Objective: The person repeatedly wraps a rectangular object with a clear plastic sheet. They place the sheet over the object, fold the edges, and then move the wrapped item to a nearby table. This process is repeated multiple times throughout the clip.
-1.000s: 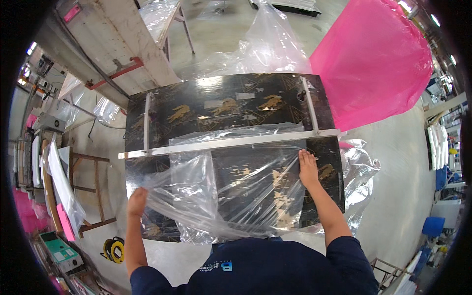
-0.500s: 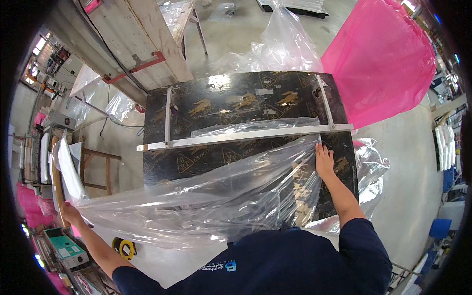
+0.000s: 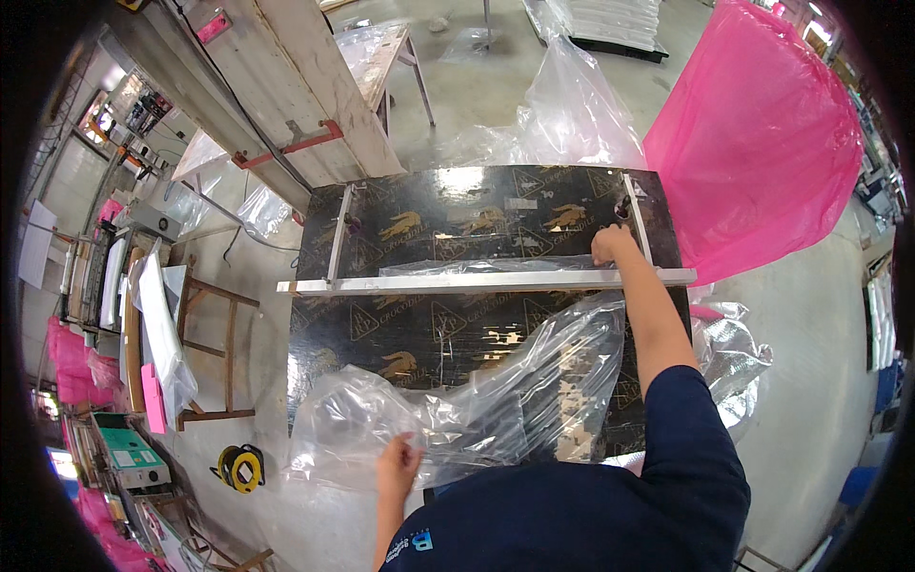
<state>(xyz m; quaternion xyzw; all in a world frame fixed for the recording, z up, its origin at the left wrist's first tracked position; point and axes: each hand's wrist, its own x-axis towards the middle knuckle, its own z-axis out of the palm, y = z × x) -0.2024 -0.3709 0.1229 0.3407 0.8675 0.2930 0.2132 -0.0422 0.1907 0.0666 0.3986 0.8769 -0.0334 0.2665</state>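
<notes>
A crumpled clear plastic film point(image 3: 477, 419) lies across the near half of the black board tabletop point(image 3: 400, 329). Its right end reaches the long metal bar point(image 3: 477, 283), and its loose left part bulges over the near edge. My left hand point(image 3: 398, 465) is over this near part, fingers loosely curled and apart, apparently holding nothing. Beyond the bar, my right hand point(image 3: 612, 245) is closed at the right end of a narrow strip of clear film point(image 3: 496, 266). Its fingertips are partly hidden, but they seem to pinch that strip.
Two short metal arms point(image 3: 339, 234) join the bar to the tabletop. A large pink plastic bag point(image 3: 753, 153) stands at the far right, near silvery film point(image 3: 734, 367). A pillar point(image 3: 305, 86) rises at far left. A yellow-black cable reel point(image 3: 238, 468) sits on the floor.
My left hand has let go of the film's stretched left end and come in to the right. The film has slackened. My right hand has moved from the film to beyond the bar.
</notes>
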